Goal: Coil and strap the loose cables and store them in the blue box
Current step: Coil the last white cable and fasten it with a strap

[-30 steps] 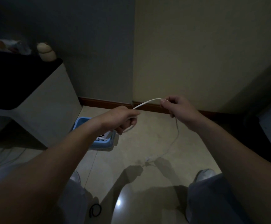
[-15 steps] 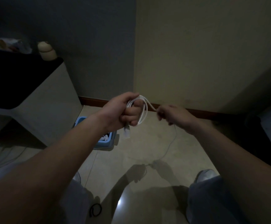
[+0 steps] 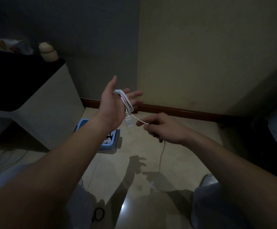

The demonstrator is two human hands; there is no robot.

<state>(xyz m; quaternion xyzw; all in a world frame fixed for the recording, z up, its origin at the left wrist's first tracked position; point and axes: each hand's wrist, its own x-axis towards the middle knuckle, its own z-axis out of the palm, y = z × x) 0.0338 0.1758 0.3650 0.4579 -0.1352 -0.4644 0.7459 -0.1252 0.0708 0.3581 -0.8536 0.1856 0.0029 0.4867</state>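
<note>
A white cable (image 3: 125, 101) is looped several times round the palm of my left hand (image 3: 116, 103), whose fingers are spread straight with the thumb up. The cable's white plug (image 3: 128, 121) hangs below that palm. My right hand (image 3: 163, 129) pinches the cable's free run a little right of the plug. From that hand the rest of the cable (image 3: 161, 156) drops to the floor. The blue box (image 3: 111, 142) stands on the floor below my left wrist, with white cable coils inside. My forearm hides most of it.
A white cabinet (image 3: 48, 104) with a dark top stands at the left, with a small cream jar (image 3: 47, 52) on it. A black loop (image 3: 99, 214) lies on the tiled floor near my left knee. Walls with a brown skirting board (image 3: 184, 111) close the corner ahead.
My left hand has opened from a fist and turned palm-up, the coil now round the palm. My right hand has moved down and right, drawing the cable below the plug.
</note>
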